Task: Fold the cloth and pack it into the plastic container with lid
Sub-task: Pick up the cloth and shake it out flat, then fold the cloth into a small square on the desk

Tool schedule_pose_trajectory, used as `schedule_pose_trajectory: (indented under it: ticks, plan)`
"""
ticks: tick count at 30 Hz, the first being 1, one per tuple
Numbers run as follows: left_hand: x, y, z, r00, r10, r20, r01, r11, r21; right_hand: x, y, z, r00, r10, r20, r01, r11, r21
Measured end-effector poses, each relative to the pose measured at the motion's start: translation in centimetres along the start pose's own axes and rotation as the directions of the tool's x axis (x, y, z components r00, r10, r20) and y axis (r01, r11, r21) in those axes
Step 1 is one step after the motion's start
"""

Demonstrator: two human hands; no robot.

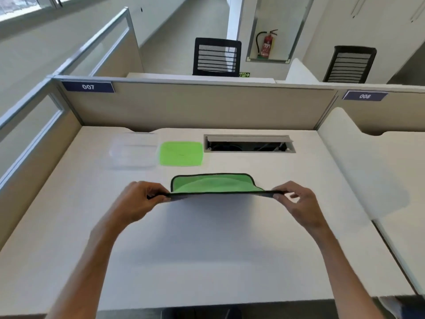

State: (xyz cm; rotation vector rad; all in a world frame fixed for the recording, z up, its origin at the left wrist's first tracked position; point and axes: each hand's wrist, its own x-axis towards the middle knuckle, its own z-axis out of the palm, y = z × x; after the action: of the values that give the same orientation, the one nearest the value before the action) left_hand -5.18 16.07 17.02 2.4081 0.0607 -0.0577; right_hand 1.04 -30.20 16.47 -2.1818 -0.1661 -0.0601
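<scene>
A green cloth [213, 184] with a dark hem hangs stretched above the white desk, its near edge lifted. My left hand [138, 201] pinches the cloth's near left corner. My right hand [299, 203] pinches the near right corner. The far part of the cloth droops toward the desk. A clear plastic container [133, 150] stands open at the back left of the desk. Its green lid [181, 153] lies flat just to the right of it, beyond the cloth.
An open cable slot [249, 143] is set in the desk [207, 249] at the back right. Beige partition walls [195, 107] close the desk at the back and left. A neighbouring desk [391, 169] adjoins on the right.
</scene>
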Motion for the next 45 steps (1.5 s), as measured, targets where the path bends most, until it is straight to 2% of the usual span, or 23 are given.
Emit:
schedule_pose_trajectory:
  ticks: [4, 7, 10, 14, 16, 20, 25, 29, 32, 37, 45]
  plan:
    - [-4.7, -5.2, 10.5, 0.980, -0.184, 0.078, 0.182, 0.983, 0.033, -6.5, 7.2, 6.6, 0.956, 0.280, 0.092, -0.278, 0.960, -0.035]
    - [-7.9, -6.8, 15.9, 0.964, -0.262, 0.047, 0.257, 0.962, 0.095, -10.9, 10.4, 9.8, 0.932, 0.348, 0.106, -0.333, 0.934, -0.132]
    - [-10.6, -6.7, 19.5, 0.974, -0.214, -0.074, 0.225, 0.952, 0.209, -14.5, 11.9, 11.5, 0.954, 0.287, 0.092, -0.234, 0.898, -0.373]
    - [-13.4, -6.2, 22.8, 0.969, -0.169, -0.179, 0.220, 0.921, 0.321, -17.3, 11.9, 13.0, 0.981, 0.151, 0.124, -0.053, 0.815, -0.578]
    - [-14.5, -6.1, 24.0, 0.973, -0.094, -0.213, 0.175, 0.898, 0.403, -17.8, 11.5, 14.0, 0.979, 0.088, 0.183, 0.038, 0.806, -0.590]
    - [-15.9, -6.5, 25.4, 0.988, 0.069, -0.136, 0.013, 0.847, 0.531, -18.0, 10.8, 15.8, 0.955, 0.035, 0.296, 0.138, 0.830, -0.541]
    - [-16.2, -6.9, 25.6, 0.987, 0.104, -0.120, -0.024, 0.845, 0.534, -18.1, 10.2, 16.2, 0.963, 0.035, 0.267, 0.118, 0.836, -0.536]
    - [-15.1, -6.2, 24.7, 0.995, 0.015, -0.096, 0.025, 0.915, 0.403, -16.9, 9.5, 16.1, 0.984, 0.033, 0.173, 0.068, 0.836, -0.545]
    - [-13.1, -5.3, 22.8, 0.995, 0.010, -0.098, 0.025, 0.938, 0.345, -14.3, 8.7, 15.7, 0.993, 0.027, 0.116, 0.041, 0.837, -0.545]
    - [-7.6, -4.5, 19.4, 0.988, 0.060, -0.146, -0.001, 0.928, 0.374, -8.7, 7.2, 15.0, 1.000, -0.018, 0.013, 0.022, 0.845, -0.535]
    - [3.0, -4.1, 13.7, 0.981, 0.073, -0.178, 0.016, 0.893, 0.450, 0.2, 6.3, 14.5, 0.997, -0.016, -0.072, -0.031, 0.794, -0.607]
